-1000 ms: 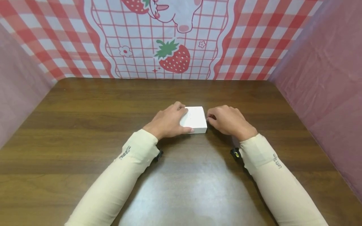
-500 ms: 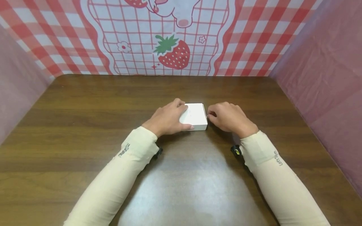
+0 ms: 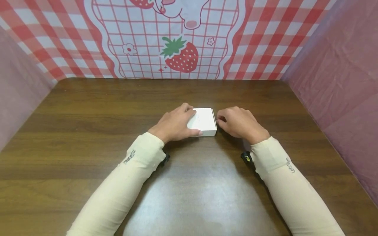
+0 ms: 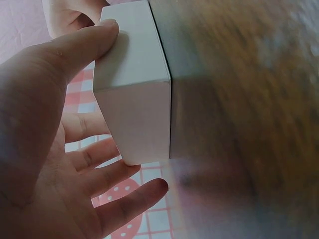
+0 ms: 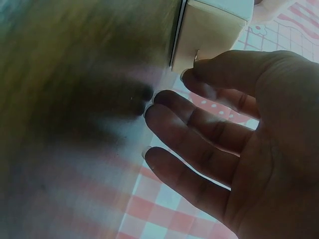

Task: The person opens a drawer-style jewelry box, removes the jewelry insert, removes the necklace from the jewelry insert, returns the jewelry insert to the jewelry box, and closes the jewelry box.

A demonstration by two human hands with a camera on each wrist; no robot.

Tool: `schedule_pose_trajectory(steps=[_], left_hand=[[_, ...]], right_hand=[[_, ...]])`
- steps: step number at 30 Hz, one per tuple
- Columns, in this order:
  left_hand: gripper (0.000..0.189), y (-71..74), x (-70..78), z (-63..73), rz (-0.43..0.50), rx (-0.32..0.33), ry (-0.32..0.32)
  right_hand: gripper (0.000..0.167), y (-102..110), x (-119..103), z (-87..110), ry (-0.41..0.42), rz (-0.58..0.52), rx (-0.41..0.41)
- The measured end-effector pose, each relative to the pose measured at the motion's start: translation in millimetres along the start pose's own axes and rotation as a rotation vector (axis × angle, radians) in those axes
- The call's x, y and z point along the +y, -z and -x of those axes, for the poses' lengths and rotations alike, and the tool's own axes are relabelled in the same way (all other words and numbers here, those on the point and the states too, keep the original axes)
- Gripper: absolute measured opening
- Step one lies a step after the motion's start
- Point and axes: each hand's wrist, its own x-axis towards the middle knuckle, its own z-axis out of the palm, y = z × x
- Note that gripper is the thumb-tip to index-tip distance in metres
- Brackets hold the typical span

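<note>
A small white box (image 3: pixel 203 119) lies flat on the wooden table in the head view. My left hand (image 3: pixel 174 124) grips its left part, the thumb along the near side and the fingers reaching to the far side. In the left wrist view the box (image 4: pixel 132 55) shows a plain end and side, with the thumb pressed on it. My right hand (image 3: pixel 240 123) is at the box's right end, thumb and index finger pinching a small tab (image 5: pixel 197 54) that sticks out there. The other right fingers are loosely bent near the tabletop. Most of the tab is hidden.
The brown wooden table (image 3: pixel 189 170) extends around both arms. Behind it hangs a red-and-white checked cloth (image 3: pixel 260 42) with a strawberry print. Pink cloth (image 3: pixel 339 82) closes off the right side, and similar cloth (image 3: pixel 20 88) the left.
The head view has tilted down slightly since the first frame. Both hands keep their places at the box. A thin line along the box's right end looks slightly clearer now.
</note>
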Motion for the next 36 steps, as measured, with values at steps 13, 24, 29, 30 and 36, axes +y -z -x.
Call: schedule_pose_trajectory(steps=[13,24,29,30,36], left_hand=[[0.080,-1.1,-2.0,2.6,0.012,-0.006,0.009],[0.081,-0.2,-0.5,1.9,0.024,-0.010,0.008],[0.081,0.6,-0.7,0.8,0.027,0.002,0.003],[0.080,0.6,-0.9,0.7,0.028,0.003,0.001],[0.081,0.9,-1.5,1.1,0.026,-0.001,-0.003]], right_hand=[[0.012,-1.8,0.7,-1.1,0.013,-0.013,-0.015],[0.012,0.3,1.8,1.0,0.001,-0.009,-0.014],[0.011,1.9,1.6,1.1,-0.007,-0.008,-0.007],[0.010,2.0,1.5,1.1,-0.010,-0.007,-0.007],[0.010,1.2,0.4,1.5,-0.017,-0.013,-0.010]])
